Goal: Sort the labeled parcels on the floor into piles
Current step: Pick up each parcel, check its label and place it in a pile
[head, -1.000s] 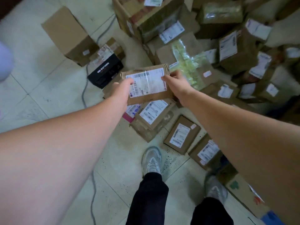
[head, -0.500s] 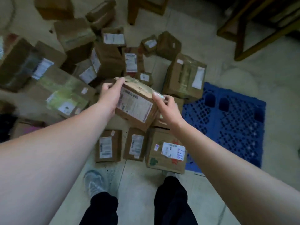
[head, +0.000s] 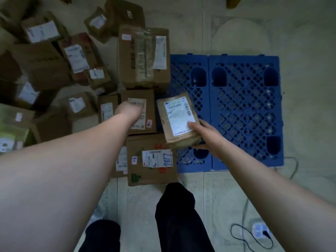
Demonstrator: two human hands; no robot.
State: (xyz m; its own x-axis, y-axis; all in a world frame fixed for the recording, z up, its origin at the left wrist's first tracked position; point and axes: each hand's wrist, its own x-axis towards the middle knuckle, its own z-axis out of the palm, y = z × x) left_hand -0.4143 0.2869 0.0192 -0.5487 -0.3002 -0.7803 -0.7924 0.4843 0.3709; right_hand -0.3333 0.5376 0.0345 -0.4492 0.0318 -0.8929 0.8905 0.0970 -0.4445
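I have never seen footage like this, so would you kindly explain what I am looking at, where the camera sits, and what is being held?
There is no machine here: a person sorts parcels with bare hands. The single picture comes from a camera worn on the head, looking down past the arms at the dark trouser legs. The right hand holds a small brown cardboard parcel with a white label, thumb on the label, above the edge of a blue plastic lattice pallet. The left hand reaches out over a labelled brown box; its grip is hidden from view. Many more labelled cardboard boxes lie on the pale tiled floor.
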